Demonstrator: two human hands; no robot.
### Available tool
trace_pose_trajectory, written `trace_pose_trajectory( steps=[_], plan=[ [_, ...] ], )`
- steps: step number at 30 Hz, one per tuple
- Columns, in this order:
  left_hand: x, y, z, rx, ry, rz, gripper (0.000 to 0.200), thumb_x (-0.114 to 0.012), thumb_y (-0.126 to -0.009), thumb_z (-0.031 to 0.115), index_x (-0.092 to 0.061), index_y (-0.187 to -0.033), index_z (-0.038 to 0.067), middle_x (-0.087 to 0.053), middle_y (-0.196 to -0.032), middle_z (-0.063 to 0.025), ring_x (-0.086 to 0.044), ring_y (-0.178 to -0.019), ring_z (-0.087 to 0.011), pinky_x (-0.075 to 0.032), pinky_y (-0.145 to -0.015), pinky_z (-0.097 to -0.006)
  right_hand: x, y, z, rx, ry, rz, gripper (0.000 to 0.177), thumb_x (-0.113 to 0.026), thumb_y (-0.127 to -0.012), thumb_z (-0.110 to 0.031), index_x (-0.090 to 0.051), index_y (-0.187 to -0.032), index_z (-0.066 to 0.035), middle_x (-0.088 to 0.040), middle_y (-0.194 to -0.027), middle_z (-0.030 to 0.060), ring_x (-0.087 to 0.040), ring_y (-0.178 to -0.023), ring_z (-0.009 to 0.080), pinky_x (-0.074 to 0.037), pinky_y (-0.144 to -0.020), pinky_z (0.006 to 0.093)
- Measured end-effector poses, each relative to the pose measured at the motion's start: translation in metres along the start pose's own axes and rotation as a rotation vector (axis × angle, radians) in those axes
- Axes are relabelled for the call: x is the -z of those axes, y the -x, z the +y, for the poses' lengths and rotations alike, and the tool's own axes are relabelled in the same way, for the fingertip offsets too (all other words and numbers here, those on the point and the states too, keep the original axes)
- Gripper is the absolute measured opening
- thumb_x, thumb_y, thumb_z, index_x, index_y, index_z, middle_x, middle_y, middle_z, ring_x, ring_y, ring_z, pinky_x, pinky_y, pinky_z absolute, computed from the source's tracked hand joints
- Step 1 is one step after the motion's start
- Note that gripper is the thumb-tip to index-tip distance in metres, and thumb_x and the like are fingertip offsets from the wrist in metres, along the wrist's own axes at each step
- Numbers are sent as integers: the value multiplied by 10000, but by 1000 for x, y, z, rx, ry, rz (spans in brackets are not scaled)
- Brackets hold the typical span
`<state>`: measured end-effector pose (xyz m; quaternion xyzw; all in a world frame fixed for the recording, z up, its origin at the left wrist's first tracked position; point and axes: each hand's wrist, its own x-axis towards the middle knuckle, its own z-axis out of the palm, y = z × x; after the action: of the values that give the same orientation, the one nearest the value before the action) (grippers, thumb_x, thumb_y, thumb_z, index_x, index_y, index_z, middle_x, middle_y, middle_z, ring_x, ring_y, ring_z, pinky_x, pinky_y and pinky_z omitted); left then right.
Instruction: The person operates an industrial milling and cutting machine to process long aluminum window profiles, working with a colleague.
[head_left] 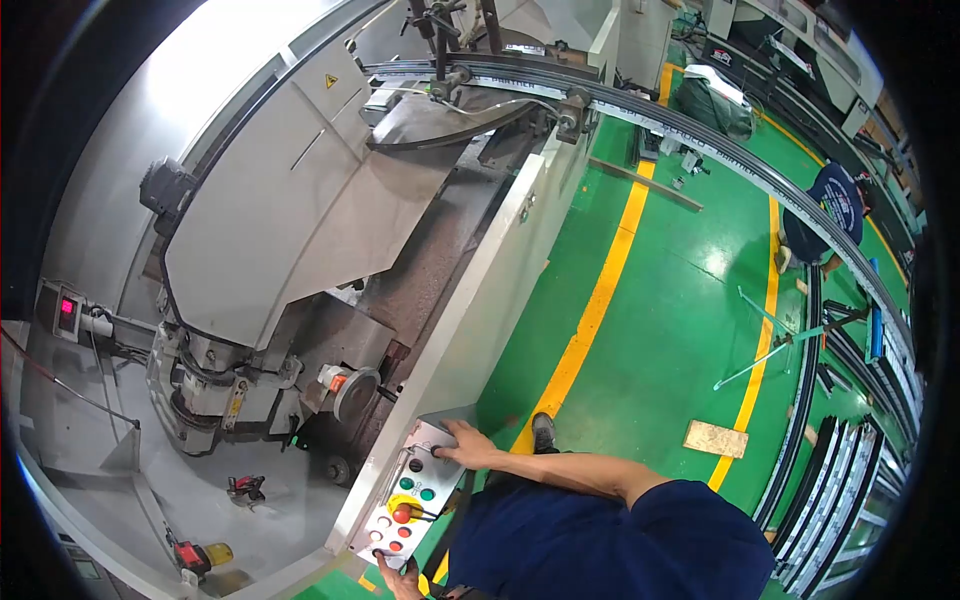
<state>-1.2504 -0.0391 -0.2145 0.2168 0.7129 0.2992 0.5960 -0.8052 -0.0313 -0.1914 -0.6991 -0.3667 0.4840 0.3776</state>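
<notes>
A tilted control panel (413,466) with several coloured buttons is in front of me. At its upper end my right hand (470,446) grips the edge, the thumb at a black button. My left hand (400,580) is at the panel's lower end, a digit on another black button (378,553); its other fingers are mostly hidden. Between the hands sit green buttons (427,494), a red emergency stop button (402,513) on a yellow base, and smaller red buttons. Behind the panel, a large grey saw-like machine (290,200) holds long dark profiles (690,125) across its top.
Green floor with yellow lines (610,270) lies to the right. A wooden board (716,438), a green stand (770,345) and stacked metal profiles (835,500) are there. A co-worker (825,215) crouches at the far right. A red-and-yellow tool (200,555) lies inside the machine.
</notes>
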Motion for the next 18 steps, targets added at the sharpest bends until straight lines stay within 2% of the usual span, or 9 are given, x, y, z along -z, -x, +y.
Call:
trace_pose_trajectory(
  steps=[3,5,6,9,12,18],
  plan=[
    [10,20,-7,-305,-377,-178,651,-693,-948,106,-338,-1479,-18,-616,-1261,-112,-548,-1158,-176,-356,-1163,-324,0,0,-9,-63,50,7,842,-691,-859,-490,-416,-1503,-23,-466,-1492,226,-479,-1363,393,-411,-1127,445],
    [12,18,-1,-90,-121,-190,500,-554,-1012,391,-502,-1353,29,-660,-1249,-88,-556,-1168,-223,-392,-1096,-364,-1,0,-11,-80,41,11,836,-699,-847,-476,-426,-1500,-29,-475,-1490,216,-486,-1360,388,-420,-1121,443],
    [13,16,2,18,6,-196,550,-485,-1044,534,-584,-1290,52,-682,-1243,-75,-560,-1173,-247,-410,-1063,-384,-1,1,-12,-88,43,11,832,-700,-847,-472,-431,-1497,-28,-476,-1490,215,-488,-1359,385,-422,-1119,443],
    [-10,49,5,-402,-592,-156,396,-568,-1066,299,-426,-1386,112,-669,-1064,-77,-593,-899,-193,-514,-866,-345,-1,2,-16,-95,48,23,823,-702,-845,-466,-441,-1490,-27,-480,-1486,213,-493,-1357,380,-427,-1115,442],
    [22,-45,1,102,184,-50,555,-519,-1016,569,-520,-1369,141,-645,-1289,-119,-625,-1131,-368,-473,-903,-619,-5,0,-12,-82,49,37,820,-703,-846,-468,-444,-1486,-25,-484,-1479,219,-497,-1351,382,-430,-1111,444],
    [20,-50,-1,143,251,-48,544,-509,-1022,558,-499,-1383,150,-630,-1326,-131,-608,-1165,-385,-466,-906,-632,-6,1,-14,-72,62,44,816,-698,-853,-467,-439,-1482,-17,-485,-1471,236,-504,-1339,400,-433,-1107,447]
  ],
)
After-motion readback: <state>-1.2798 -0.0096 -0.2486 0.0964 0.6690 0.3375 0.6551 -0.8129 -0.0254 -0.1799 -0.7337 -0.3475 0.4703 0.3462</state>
